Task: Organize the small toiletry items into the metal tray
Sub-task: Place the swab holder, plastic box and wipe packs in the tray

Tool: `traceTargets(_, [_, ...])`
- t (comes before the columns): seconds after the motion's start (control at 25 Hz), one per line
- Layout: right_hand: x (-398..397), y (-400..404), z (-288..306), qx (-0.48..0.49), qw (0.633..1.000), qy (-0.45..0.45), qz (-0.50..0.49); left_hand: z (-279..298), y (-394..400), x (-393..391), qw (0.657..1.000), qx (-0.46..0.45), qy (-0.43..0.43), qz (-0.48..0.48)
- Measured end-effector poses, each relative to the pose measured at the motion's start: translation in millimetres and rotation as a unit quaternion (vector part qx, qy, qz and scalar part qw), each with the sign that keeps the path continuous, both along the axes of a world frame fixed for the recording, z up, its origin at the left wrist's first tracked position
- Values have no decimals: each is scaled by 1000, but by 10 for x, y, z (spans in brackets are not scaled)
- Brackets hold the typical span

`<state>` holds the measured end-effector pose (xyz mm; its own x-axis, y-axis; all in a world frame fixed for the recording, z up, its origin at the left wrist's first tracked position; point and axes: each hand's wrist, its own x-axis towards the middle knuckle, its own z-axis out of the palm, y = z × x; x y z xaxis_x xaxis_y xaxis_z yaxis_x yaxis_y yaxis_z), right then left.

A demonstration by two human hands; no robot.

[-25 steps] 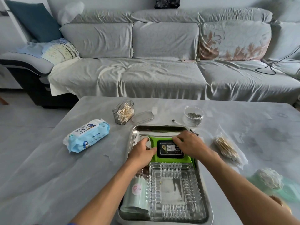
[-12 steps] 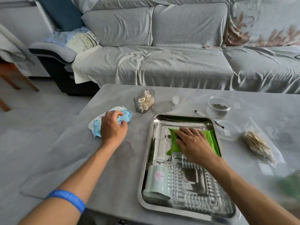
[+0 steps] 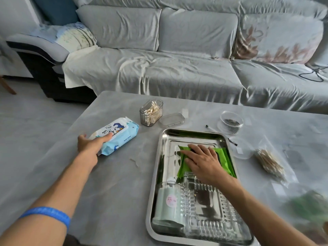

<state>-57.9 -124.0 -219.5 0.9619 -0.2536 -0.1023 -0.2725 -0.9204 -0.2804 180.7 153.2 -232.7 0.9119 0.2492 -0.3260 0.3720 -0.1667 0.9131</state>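
Observation:
The metal tray (image 3: pixel 160 157) lies on the grey table in front of me. In it are a green packet (image 3: pixel 182 167), a clear ribbed plastic box (image 3: pixel 209 215) and a pale green roll with a pink sticker (image 3: pixel 168 206). My right hand (image 3: pixel 202 162) rests flat, fingers spread, on the green packet. Left of the tray, my left hand (image 3: pixel 88 143) grips the near end of a blue baby wipes pack (image 3: pixel 117 135), which is tilted up off the table.
Behind the tray stand a clear cotton swab holder (image 3: pixel 151 112), its loose lid (image 3: pixel 171 119) and a small clear cup with dark bits (image 3: pixel 231 121). A bag of cotton swabs (image 3: pixel 269 162) lies to the right. A pen (image 3: pixel 211 128) lies by the tray's far corner. A grey sofa is beyond.
My left hand left the green packet, reached left to the wipes pack, closed on it and tilted it up. My right hand stayed on the green packet.

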Motion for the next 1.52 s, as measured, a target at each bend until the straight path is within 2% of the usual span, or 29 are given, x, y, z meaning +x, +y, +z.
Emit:
traceTargets(0.12, [-6, -4, 16, 8, 1000, 6, -1, 58, -19, -111, 994, -46, 32, -99])
traceTargets(0.28, [-22, -69, 54, 12, 1000, 15, 8, 115, -170, -420, 989, -46, -72, -125])
traceTargets(0.44, [-81, -156, 72, 11, 1000, 11, 4, 216, -284, -676, 976, -116, -118, -144])
traceTargets(0.48, [-101, -184, 69, 38, 999, 10, 5, 301, -315, -715, 969, -140, -130, -157])
traceTargets(0.52, [-122, -218, 90, 108, 994, -2, -5, 409, -372, -737, 960, -163, -144, -175])
traceTargets(0.56, [-151, -272, 119, 222, 974, -37, -29, 520, -464, -752, 950, -175, -163, -200])
traceTargets(0.64, [-197, -418, 215, 441, 879, -148, -102, 724, -757, -788, 927, -166, -197, -273])
traceTargets(0.72, [-198, -599, 344, 520, 798, -253, -169, 851, -1185, -810, 895, -120, -233, -360])
traceTargets(0.76, [-176, -682, 408, 528, 778, -283, -188, 881, -1417, -818, 875, -88, -249, -406])
traceTargets(0.8, [-140, -742, 457, 520, 776, -297, -200, 879, -1633, -824, 851, -52, -260, -453])
traceTargets(0.84, [-110, -808, 486, 500, 786, -297, -210, 835, -1836, -827, 828, -14, -262, -496])
traceTargets(0.92, [-72, -927, 477, 416, 845, -244, -231, 677, -2132, -818, 801, 39, -232, -550])
traceTargets(1.0, [-74, -1016, 373, 327, 898, -165, -245, 510, -2226, -855, 827, 35, -158, -538])
traceTargets(1.04, [-78, -1036, 302, 307, 909, -151, -239, 418, -2223, -876, 848, 17, -134, -513])
traceTargets(1.16, [-35, -1018, 217, 269, 919, -174, -228, 265, -2181, -913, 906, -49, -101, -409])
traceTargets(1.24, [-8, -1014, 235, 256, 919, -194, -229, 245, -2204, -978, 932, -49, -76, -351])
traceTargets(1.44, [-107, -1108, 303, 198, 909, -258, -261, 218, -2266, -1145, 910, -92, -31, -402])
traceTargets(1.52, [-165, -1069, 260, 175, 918, -252, -251, 248, -2255, -1159, 902, -38, -56, -427])
